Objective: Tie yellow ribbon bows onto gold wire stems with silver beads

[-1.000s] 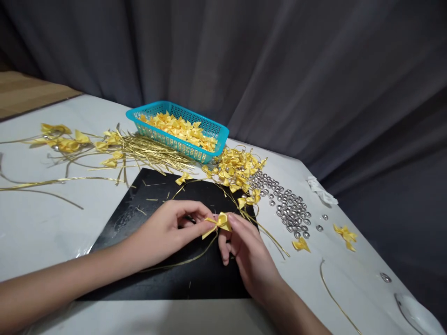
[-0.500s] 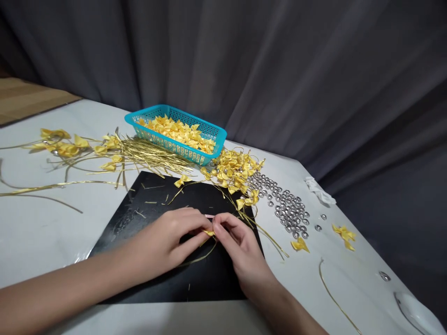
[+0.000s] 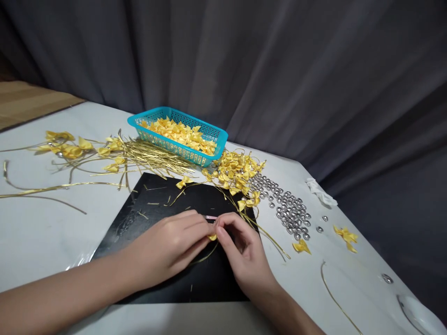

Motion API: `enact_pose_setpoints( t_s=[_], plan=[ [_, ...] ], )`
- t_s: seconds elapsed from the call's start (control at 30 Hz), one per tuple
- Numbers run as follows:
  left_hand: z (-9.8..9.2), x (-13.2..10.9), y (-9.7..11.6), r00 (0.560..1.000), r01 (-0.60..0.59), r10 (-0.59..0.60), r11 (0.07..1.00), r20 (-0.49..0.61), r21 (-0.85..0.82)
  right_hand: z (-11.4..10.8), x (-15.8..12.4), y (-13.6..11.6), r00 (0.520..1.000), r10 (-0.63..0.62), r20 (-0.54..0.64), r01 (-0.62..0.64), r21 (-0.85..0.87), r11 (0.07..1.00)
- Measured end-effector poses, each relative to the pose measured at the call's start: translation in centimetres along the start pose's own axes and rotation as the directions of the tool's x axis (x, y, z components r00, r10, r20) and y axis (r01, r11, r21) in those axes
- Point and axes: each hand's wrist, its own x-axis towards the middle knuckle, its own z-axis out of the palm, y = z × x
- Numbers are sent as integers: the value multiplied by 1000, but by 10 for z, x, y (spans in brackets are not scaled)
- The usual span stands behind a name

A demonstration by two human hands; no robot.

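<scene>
Over the black mat (image 3: 181, 286) both my hands meet fingertip to fingertip. My left hand (image 3: 174, 242) is closed on a small yellow ribbon bow (image 3: 212, 237), of which only a bit shows beneath the fingertips. A thin gold cord (image 3: 206, 257) curves down from the bow and back under the left hand. My right hand (image 3: 246, 253) pinches the cord close to the bow; its fingertips partly hide the grip. Just behind the fingertips shows a slim pink piece (image 3: 211, 217); whether it is held or lies on the mat I cannot tell.
Behind the mat stands a blue basket (image 3: 178, 111) of yellow bows, with a bundle of gold cords (image 3: 157, 156) before it. A heap of corded bows (image 3: 237, 170) and many silver beads (image 3: 291, 211) lie to the right. More corded bows (image 3: 70, 150) lie left.
My left fingers have drawn closer together, and the gap between thumb and forefinger has closed. Both hands remain at the bow. The whole view has shifted slightly.
</scene>
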Motion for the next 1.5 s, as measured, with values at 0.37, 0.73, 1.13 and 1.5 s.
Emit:
enact_pose_setpoints(
  t_s=[0.37, 0.73, 1.13, 1.5],
  plan=[
    [8, -5, -3, 979, -124, 85, 971, 187, 206, -26, 10, -14, 946, 51, -321, 50, 300, 953],
    [-1, 4, -13, 930, 306, -235, 921, 282, -241, -91, 40, -14, 724, 144, -675, 142, 350, 926],
    [0, 7, -14, 901, 364, -257, 886, 350, -288, -128, 48, 11, 621, 207, -756, 120, 353, 928],
    [-4, 0, -1, 899, 438, -400, 816, 179, -376, -37, 22, -5, 930, 128, -346, -40, 250, 967]
  ],
)
